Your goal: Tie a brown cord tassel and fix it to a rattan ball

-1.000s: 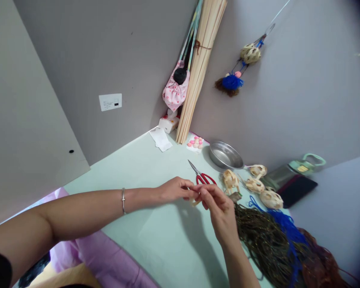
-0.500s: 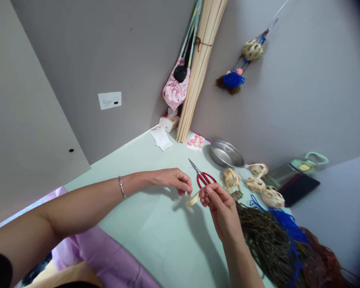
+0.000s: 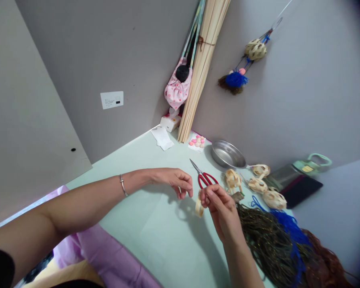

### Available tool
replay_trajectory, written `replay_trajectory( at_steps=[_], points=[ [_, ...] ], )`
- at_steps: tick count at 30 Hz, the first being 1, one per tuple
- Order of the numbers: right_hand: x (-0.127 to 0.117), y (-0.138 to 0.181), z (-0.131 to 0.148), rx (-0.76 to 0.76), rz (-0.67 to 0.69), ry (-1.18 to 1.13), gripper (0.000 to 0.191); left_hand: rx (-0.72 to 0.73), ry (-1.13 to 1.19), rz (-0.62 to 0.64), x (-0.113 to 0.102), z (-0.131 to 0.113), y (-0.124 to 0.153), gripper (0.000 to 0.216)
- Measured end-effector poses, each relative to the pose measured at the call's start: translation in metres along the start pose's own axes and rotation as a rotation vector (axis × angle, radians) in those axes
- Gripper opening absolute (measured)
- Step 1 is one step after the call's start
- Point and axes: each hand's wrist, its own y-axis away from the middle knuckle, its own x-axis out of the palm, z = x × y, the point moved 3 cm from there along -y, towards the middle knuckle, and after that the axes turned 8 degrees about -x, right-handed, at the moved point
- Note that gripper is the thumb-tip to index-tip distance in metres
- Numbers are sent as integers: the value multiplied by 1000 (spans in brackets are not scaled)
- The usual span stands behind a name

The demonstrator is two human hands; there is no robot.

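My right hand [image 3: 220, 206] pinches a curled pale wooden strip [image 3: 199, 205] between thumb and fingertips; the loop hangs down on the hand's left side. Just left of it, my left hand [image 3: 177, 182] hovers over the table with loosely bent fingers apart and nothing in them. Red-handled scissors [image 3: 204, 176] lie beyond both hands with the blades pointing away. Right of the scissors sits a woven strip ball [image 3: 233, 180], and further right are several more such balls [image 3: 257, 185].
Dark green cords [image 3: 264, 236], blue threads [image 3: 289, 226] and brown threads [image 3: 324, 256] pile up at right. A metal bowl [image 3: 228, 154], pink beads [image 3: 197, 142] and a bundle of long strips [image 3: 198, 80] stand towards the wall corner. A bottle [image 3: 283, 175] and dark phone-like slab [image 3: 304, 192] lie right.
The curled strip has swung from pointing left to hanging downward in my right hand. My left hand's fingers have loosened slightly and remain beside it. The view has shifted a little.
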Motion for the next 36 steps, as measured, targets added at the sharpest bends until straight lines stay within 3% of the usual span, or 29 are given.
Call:
replay_trajectory(
  at_steps=[6,9,11,16,21,26,29,32,36],
  points=[
    [-2,0,-1,-19,11,11,19,-40,56,43,7,4,-3,41],
    [-2,1,-1,-20,12,23,20,-40,-30,53,8,5,-4,36],
    [-1,1,-1,-8,19,30,20,-18,-143,-26,5,4,-5,26],
    [0,0,-4,33,69,135,23,156,-428,-387,-6,-10,3,18],
    [2,-1,-9,99,60,200,23,227,-375,-323,7,-19,8,19],
    [6,0,-6,74,66,287,23,323,-316,-397,23,-21,8,20],
    [4,-1,-3,34,14,275,22,282,-196,-437,23,-22,8,26],
    [1,-2,-3,24,5,268,20,198,-261,-381,22,-20,7,28],
    [-1,-1,-3,7,11,245,17,238,-217,-356,20,-14,4,17]
  ],
)
